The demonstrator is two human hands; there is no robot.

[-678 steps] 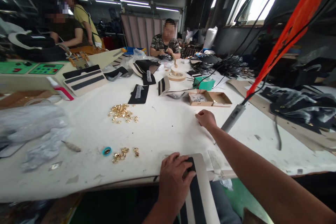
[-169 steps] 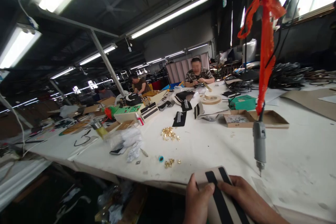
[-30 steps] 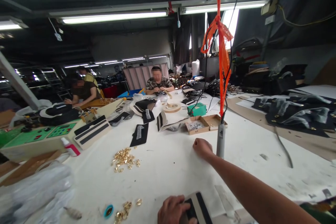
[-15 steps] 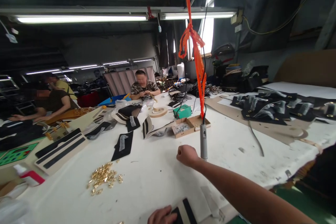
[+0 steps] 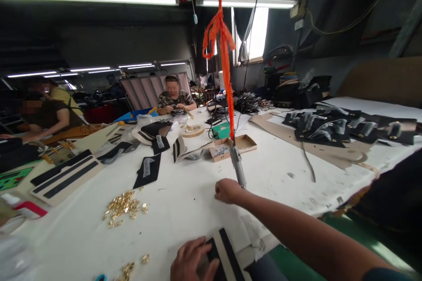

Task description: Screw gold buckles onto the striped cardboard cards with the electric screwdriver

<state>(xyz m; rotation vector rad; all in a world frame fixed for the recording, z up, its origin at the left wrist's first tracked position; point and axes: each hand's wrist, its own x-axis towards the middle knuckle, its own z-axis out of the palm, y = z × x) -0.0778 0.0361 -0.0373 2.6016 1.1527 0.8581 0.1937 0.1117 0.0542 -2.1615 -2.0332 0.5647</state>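
Under the spread left hand (image 5: 191, 258) lies striped board (image 5: 228, 257); right hand (image 5: 227, 191) curled, contents unclear.

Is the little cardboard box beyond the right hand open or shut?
Open: small pale pieces show uncovered inside the cardboard box.

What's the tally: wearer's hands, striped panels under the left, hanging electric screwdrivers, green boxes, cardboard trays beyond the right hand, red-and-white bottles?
Left hand and right hand: 2
Striped panel: 1
Electric screwdriver: 1
Green box: 1
Cardboard trays: 2
Red-and-white bottle: 1
Total: 8
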